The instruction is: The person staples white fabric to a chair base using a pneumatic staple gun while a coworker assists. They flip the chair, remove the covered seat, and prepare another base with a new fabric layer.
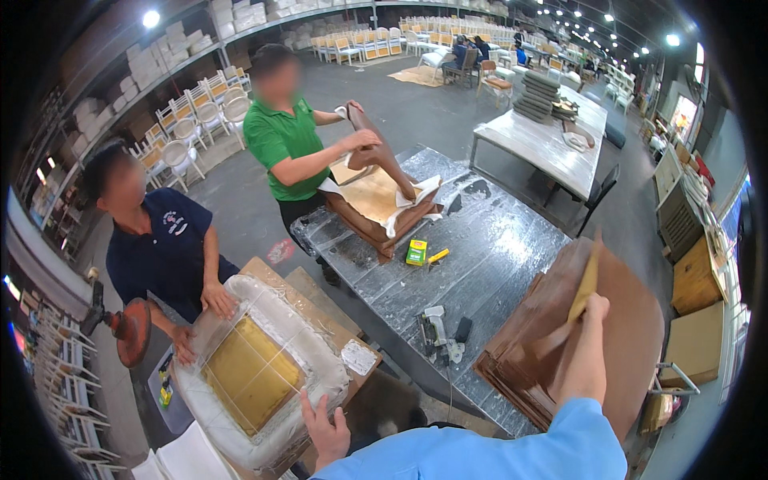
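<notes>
My right hand (592, 308) is closed on the edge of a brown leather-like sheet (632, 304), whose tan underside shows where the edge is raised. Beneath it lies a stack of brown sheets (520, 360) on the table's right corner. My left hand (326, 428) has its fingers spread at the near right edge of a padded furniture piece (196, 392), white with a yellow-brown centre crossed by strips. Whether it touches the padding I cannot tell. A co-worker in a dark shirt rests both hands (216, 300) on the same piece.
Across the plastic-covered table (376, 296), a person in green handles a brown-covered padded frame (392, 188). A staple gun (436, 328), a green-yellow box (416, 252) and a yellow cutter-like tool (438, 256) lie on it. A round red-brown disc (134, 332) stands left.
</notes>
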The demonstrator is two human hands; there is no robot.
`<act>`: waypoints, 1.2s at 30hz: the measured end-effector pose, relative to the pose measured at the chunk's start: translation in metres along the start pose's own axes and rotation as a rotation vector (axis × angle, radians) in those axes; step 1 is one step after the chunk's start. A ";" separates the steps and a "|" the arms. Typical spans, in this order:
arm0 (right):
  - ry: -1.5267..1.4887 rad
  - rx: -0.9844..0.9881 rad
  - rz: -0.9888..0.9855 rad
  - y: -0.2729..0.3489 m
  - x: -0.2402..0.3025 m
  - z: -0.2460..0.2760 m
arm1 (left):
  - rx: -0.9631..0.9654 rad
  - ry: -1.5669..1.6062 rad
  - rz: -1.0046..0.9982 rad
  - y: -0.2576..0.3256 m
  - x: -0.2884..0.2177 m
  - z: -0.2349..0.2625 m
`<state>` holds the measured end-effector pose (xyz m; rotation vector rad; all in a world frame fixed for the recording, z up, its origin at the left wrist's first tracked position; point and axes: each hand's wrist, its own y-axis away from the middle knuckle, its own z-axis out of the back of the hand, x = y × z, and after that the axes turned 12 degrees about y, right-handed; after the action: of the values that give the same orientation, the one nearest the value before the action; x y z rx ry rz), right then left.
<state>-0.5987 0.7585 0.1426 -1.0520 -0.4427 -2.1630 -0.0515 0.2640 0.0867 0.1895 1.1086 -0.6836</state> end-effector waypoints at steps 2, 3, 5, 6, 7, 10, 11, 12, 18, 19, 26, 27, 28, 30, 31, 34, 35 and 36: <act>0.024 0.130 -0.094 0.027 -0.039 -0.024 | 0.009 -0.134 -0.008 0.003 -0.018 0.024; -0.072 0.051 -0.083 0.003 -0.020 0.002 | -0.004 -0.070 -0.053 -0.003 -0.025 0.022; 0.433 -0.029 -0.008 -0.012 -0.035 0.039 | 0.069 -0.072 -0.035 -0.004 -0.015 0.015; 0.509 -0.071 0.023 -0.013 -0.038 0.050 | 0.075 -0.082 -0.048 -0.006 -0.013 0.014; 0.474 -0.093 0.069 -0.013 -0.040 0.056 | 0.081 -0.095 -0.060 -0.007 -0.012 0.015; 0.399 -0.137 0.165 -0.014 -0.047 0.082 | 0.088 -0.072 -0.088 -0.012 -0.009 0.017; 0.393 -0.139 0.178 -0.012 -0.048 0.087 | 0.089 -0.062 -0.093 -0.014 -0.008 0.017; 0.423 -0.150 0.199 -0.010 -0.049 0.090 | 0.088 -0.051 -0.096 -0.015 -0.006 0.016; 0.405 -0.156 0.276 0.013 -0.032 0.093 | 0.065 -0.049 -0.106 -0.014 -0.008 0.025; 0.381 -0.138 0.272 0.019 -0.032 0.092 | 0.067 -0.034 -0.097 -0.013 -0.008 0.023; -0.033 0.201 0.019 0.061 -0.035 0.036 | 0.068 -0.115 0.031 0.005 -0.008 0.036; -0.013 0.193 0.053 0.057 -0.036 0.033 | 0.065 -0.088 0.056 0.006 -0.007 0.036; 0.008 0.164 0.107 0.045 -0.035 0.037 | 0.064 -0.032 0.081 0.007 -0.003 0.030; 0.013 0.155 0.131 0.035 -0.038 0.033 | 0.045 -0.017 0.059 0.007 0.001 0.028; 0.010 0.172 0.117 0.034 -0.039 0.025 | 0.030 -0.026 0.057 0.010 0.004 0.030; 0.096 0.077 0.106 0.037 -0.045 0.004 | 0.005 -0.083 0.042 0.012 0.005 0.038; 0.146 0.014 0.117 0.038 -0.045 0.001 | -0.008 -0.088 0.041 0.014 0.006 0.039; 0.145 0.016 0.110 0.036 -0.042 0.003 | -0.020 -0.089 0.040 0.015 0.006 0.039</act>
<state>-0.5530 0.7526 0.1114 -0.8833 -0.3269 -2.1174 -0.0111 0.2554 0.0959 0.1624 1.0236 -0.6396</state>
